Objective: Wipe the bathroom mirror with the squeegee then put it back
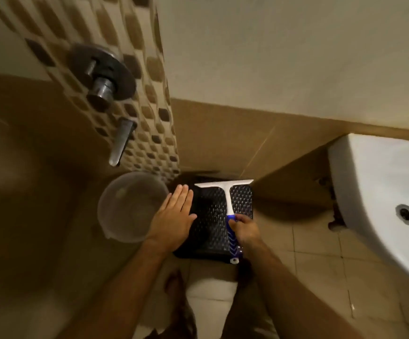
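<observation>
The squeegee has a white blade and neck and a blue ribbed handle. It lies on a black textured stool in the corner of the bathroom floor, blade toward the wall. My right hand is curled around the blue handle from the right side. My left hand hovers flat with fingers apart over the stool's left edge, holding nothing. No mirror is in view.
A clear plastic bucket stands just left of the stool. A metal tap knob and spout stick out from the tiled wall above it. A white washbasin juts out at the right. My feet are on the tiled floor below.
</observation>
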Demonstrator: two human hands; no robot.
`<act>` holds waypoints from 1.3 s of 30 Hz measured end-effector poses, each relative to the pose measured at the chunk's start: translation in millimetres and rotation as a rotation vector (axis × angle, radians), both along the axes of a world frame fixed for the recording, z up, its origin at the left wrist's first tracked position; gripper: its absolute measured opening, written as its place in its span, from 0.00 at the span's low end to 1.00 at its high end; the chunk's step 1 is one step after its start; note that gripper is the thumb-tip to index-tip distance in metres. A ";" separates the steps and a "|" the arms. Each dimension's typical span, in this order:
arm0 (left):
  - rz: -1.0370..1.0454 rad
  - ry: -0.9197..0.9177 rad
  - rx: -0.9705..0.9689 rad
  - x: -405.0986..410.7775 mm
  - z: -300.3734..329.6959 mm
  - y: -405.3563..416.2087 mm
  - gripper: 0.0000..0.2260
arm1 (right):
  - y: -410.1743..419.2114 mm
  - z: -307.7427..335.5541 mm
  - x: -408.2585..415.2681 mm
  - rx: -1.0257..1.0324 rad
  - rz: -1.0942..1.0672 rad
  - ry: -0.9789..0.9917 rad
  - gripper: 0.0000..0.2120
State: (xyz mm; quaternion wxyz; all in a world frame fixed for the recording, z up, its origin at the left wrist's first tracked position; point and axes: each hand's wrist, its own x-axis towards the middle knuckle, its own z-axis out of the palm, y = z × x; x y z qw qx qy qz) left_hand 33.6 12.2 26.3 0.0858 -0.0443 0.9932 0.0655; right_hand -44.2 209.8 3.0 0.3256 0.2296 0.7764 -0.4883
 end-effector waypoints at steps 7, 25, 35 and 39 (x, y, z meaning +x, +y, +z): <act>-0.002 -0.080 0.068 -9.6 -55.3 -2.4 0.29 | -14.2 -82.5 -20.3 0.018 -0.005 -0.188 0.10; 0.206 -0.189 0.192 7.7 -138.6 -12.3 0.28 | -12.3 -176.9 -54.4 0.068 0.093 -0.261 0.19; 0.089 -0.037 0.081 -23.8 -74.1 -2.1 0.30 | 2.3 -59.8 -75.2 0.543 0.595 0.700 0.39; 0.070 0.139 -0.020 -54.0 8.5 -13.2 0.31 | 6.1 32.5 -102.9 0.652 0.626 1.077 0.44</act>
